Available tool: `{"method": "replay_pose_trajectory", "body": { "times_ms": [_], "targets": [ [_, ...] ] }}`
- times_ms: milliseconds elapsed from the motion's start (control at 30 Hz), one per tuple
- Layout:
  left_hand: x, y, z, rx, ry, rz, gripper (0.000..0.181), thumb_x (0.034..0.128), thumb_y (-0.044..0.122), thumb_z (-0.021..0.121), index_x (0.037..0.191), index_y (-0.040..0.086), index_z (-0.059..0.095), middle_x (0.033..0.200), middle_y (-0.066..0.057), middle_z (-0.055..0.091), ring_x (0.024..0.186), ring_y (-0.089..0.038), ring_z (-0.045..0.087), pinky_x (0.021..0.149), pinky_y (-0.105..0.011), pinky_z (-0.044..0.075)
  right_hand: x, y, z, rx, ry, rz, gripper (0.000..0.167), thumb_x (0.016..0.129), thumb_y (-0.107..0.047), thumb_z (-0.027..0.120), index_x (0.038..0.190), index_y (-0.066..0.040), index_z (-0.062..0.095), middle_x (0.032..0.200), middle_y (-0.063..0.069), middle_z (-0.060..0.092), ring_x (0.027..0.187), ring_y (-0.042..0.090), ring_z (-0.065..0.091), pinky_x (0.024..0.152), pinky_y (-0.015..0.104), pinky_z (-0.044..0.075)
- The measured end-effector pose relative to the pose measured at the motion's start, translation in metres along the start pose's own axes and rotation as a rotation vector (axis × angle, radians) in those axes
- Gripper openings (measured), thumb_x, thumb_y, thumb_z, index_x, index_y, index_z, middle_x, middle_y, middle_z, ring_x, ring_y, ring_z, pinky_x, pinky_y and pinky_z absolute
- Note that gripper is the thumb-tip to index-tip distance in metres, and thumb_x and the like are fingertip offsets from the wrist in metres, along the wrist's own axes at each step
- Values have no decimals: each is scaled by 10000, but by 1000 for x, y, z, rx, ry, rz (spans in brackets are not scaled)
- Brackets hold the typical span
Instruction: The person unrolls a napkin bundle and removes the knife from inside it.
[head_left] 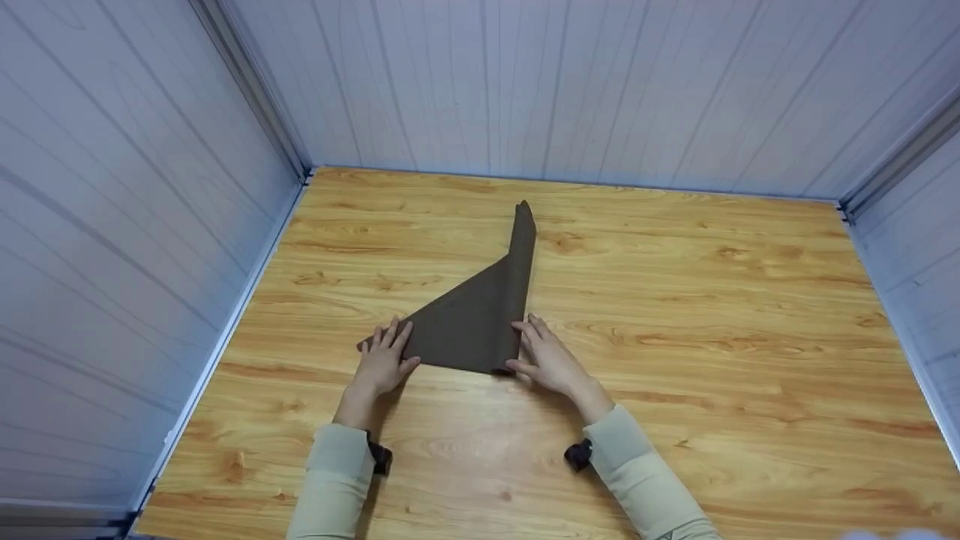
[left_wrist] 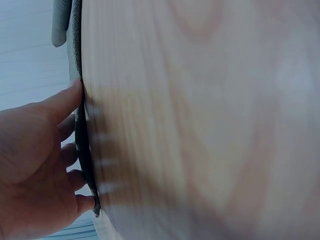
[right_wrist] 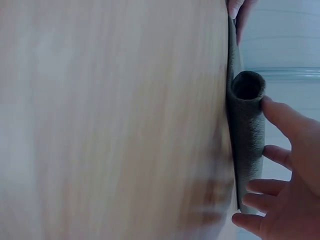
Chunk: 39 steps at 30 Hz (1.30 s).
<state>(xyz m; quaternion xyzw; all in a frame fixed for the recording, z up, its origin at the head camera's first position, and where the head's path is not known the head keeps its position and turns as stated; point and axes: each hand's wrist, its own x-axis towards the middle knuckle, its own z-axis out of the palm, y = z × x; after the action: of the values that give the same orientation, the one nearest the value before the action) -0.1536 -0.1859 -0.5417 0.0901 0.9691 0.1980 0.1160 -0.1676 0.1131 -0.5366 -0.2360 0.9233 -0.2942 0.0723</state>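
Rolling, apparently: before me, the left hand [head_left: 380,367], fingers spread, is resting on a cloth [head_left: 461,322] on the bench [head_left: 712,337]; the right hand [head_left: 553,361] (relaxed, ungripping) is touching its rolled edge [head_left: 520,285], probably needing even leftward pressure next.

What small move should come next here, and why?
Probably the right hand should nudge the rolled edge slightly toward the left hand: it touches that roll, and the dark cloth between the hands lies flat, not yet rolled.
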Motion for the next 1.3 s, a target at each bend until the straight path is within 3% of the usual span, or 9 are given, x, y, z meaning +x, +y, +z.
{"method": "replay_pose_trajectory", "body": {
  "times_ms": [300, 667, 1300],
  "targets": [
    [1, -2, 1, -18, -7, -9, 629, 902, 315, 501, 1409, 55, 233, 1448, -209, 102, 1279, -462, 60, 959, -629, 106, 1, -6, 1, -21, 24, 5, 670, 824, -367, 612, 1366, -72, 348, 1411, 249, 191, 1295, 361, 174, 1016, 461, 210],
    [0, 0, 0, -18, -10, -14, 626, 905, 306, 500, 1412, 62, 226, 1450, -204, 97, 1277, -464, 64, 955, -630, 115, 11, -18, 15, -32, 106, -81, 682, 845, -394, 568, 1391, -85, 301, 1452, 194, 105, 1310, 373, 105, 999, 544, 171],
    [1, -1, 1, 5, -8, -17, 625, 905, 316, 497, 1412, 69, 229, 1454, -191, 96, 1283, -451, 68, 960, -623, 123, 28, -37, 32, -158, 10, -89, 727, 835, -474, 531, 1415, -134, 251, 1470, 144, 63, 1328, 322, 30, 1009, 549, 116]
  ]
}}
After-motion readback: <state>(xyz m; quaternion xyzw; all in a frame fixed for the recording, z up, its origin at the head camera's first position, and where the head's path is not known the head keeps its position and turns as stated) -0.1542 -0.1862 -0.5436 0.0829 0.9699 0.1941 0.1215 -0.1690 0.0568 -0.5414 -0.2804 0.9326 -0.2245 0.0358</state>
